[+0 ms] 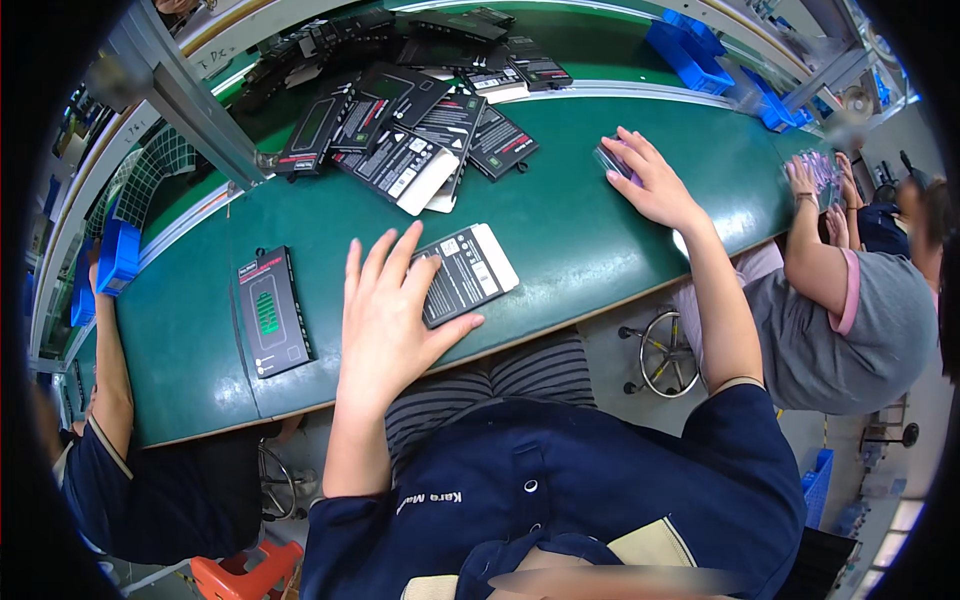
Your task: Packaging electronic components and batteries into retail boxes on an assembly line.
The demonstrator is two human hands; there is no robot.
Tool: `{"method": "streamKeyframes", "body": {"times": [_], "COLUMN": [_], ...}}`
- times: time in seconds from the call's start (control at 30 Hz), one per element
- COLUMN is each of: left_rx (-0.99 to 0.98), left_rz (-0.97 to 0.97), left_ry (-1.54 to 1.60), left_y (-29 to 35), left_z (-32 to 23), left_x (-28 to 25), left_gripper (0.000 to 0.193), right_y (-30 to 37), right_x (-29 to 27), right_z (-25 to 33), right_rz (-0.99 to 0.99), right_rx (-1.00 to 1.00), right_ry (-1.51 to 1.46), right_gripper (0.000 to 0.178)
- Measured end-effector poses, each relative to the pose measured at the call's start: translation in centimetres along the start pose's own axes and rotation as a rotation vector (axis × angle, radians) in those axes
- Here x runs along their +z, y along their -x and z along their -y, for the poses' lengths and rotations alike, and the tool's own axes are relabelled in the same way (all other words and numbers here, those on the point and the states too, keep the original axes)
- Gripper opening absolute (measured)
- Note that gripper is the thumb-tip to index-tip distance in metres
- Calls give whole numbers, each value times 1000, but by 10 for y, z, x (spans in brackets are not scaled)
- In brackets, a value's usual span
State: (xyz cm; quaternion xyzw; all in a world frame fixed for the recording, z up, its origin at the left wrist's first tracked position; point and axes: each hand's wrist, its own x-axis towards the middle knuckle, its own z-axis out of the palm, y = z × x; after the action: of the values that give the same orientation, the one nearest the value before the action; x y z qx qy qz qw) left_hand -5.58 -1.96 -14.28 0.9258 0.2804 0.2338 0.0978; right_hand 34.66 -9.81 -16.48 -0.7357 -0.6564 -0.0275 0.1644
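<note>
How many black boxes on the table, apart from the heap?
2: one box partly under the left hand; one box with a green battery picture farther left. The item under the right hand is too hidden to tell.

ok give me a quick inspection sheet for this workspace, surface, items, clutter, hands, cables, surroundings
Surface: green tabletop, with light glare near its right side.
Job's things: black box with a white end, lying under the left hand; small dark item by the right hand, mostly hidden.
Clutter: pile of black boxes overlapping along the far side; single box with a green picture lying flat at left.
Grippers: left hand spread over the black box's left end; right hand over the small item, grip unclear.
Cables: nothing seen.
Surroundings: blue bins beyond the far edge; co-workers at left and right; wheeled stool.
</note>
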Motion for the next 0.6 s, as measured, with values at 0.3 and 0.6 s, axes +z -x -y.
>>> {"method": "streamKeyframes", "body": {"times": [0.3,0.6], "left_rx": [24,194], "left_rz": [50,153], "left_ry": [179,261], "left_y": [6,9], "left_z": [-10,13], "left_x": [1,-6], "left_gripper": [75,77], "right_y": [17,38], "right_x": [23,11], "right_z": [52,146], "right_rz": [-193,220], "right_rx": [167,-544], "right_ry": [2,-725], "right_gripper": [60,38]}}
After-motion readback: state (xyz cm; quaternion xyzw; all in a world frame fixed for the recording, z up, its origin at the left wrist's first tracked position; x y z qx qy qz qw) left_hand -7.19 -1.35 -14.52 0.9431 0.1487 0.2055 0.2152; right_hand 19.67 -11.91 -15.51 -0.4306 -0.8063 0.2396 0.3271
